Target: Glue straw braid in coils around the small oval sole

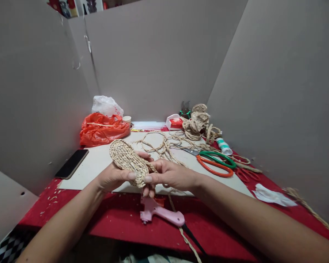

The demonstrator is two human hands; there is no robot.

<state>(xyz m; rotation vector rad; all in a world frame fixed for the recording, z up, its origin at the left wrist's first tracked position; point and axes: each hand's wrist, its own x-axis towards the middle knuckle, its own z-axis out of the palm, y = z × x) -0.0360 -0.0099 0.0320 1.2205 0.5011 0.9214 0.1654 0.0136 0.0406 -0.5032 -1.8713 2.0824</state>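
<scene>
Above the tabletop's point(112, 212) near edge, braided piece point(124, 157) held up, long axis far-left to near-right; left hand point(115, 178) half-curled around it, right hand point(172, 176) pinching its near-right end.

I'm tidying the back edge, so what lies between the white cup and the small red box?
In the head view, what look like pale, thin sticks lie between the cup and the box.
</scene>
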